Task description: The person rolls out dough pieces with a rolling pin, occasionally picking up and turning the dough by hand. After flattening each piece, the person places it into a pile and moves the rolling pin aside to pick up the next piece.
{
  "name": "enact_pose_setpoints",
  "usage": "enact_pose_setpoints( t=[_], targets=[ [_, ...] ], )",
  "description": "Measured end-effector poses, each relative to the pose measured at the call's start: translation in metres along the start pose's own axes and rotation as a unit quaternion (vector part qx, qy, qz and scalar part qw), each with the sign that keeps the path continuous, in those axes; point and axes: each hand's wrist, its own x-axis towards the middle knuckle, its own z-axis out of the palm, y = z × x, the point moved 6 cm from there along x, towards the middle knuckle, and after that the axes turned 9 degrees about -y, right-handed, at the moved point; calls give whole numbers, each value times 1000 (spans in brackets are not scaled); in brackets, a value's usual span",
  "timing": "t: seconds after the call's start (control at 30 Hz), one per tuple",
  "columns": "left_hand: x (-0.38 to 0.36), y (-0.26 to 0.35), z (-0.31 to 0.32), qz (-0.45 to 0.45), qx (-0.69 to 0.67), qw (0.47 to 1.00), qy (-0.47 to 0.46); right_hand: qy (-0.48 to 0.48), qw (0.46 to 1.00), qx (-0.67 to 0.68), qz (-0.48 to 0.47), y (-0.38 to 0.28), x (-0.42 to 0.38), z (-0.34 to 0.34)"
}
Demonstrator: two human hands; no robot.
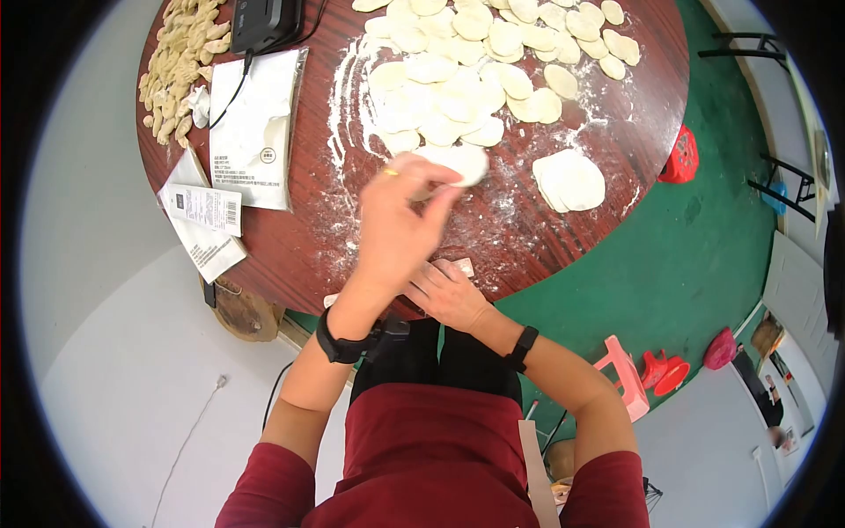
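Observation:
Pinched between the thumb and fingers of my left hand [402, 220] is a round, flat dough wrapper [471, 165], held by its edge beside the pile of wrappers. That hand is slightly blurred. At the near edge of the table, my right hand [451, 297] rests with its fingers over a floury rolling pin [464, 266], whose two ends show on either side; its middle is hidden by my hands and wrist. Beyond my left hand lies a large heap of floured dough wrappers [440, 88]. A small separate stack of wrappers [572, 180] sits to the right.
The round, dark red wooden table [519, 238] is dusted with flour. On its left lie twisted dough pieces [180, 62], a black device [264, 22] with a cable, and white printed packets [255, 132]. Red stools [679, 157] and a pink stool [625, 378] stand on the green floor.

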Motion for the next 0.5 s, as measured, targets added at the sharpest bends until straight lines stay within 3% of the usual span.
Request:
enact_pose_setpoints(
  t=[0.07,0.1,0.17,0.23,0.33,0.37,0.43,0.47,0.5],
  targets=[
    [-1,7,24,88,14,993,-77,-8,1000,7,-5,0,-2,5],
    [-5,-1,29,90,14,993,-77,5,1000,4,-9,0,-3,4],
    [-15,-15,54,110,129,966,-197,18,1000,-2,-11,1,-3,2],
    [-16,-18,53,134,126,964,-191,24,1000,-18,-8,0,-4,3],
    [-9,-34,39,38,83,992,-83,9,1000,-15,0,-2,-5,7],
    [-5,-35,41,38,84,992,-85,10,1000,-14,1,-2,-5,7],
    [5,-37,41,-45,98,992,-66,5,1000,-19,4,-2,-3,2],
    [6,-36,44,-44,98,992,-66,5,1000,-20,4,-1,-3,2],
    [8,-27,53,24,127,987,-91,7,1000,-18,-2,-1,-4,4]
  ],
)
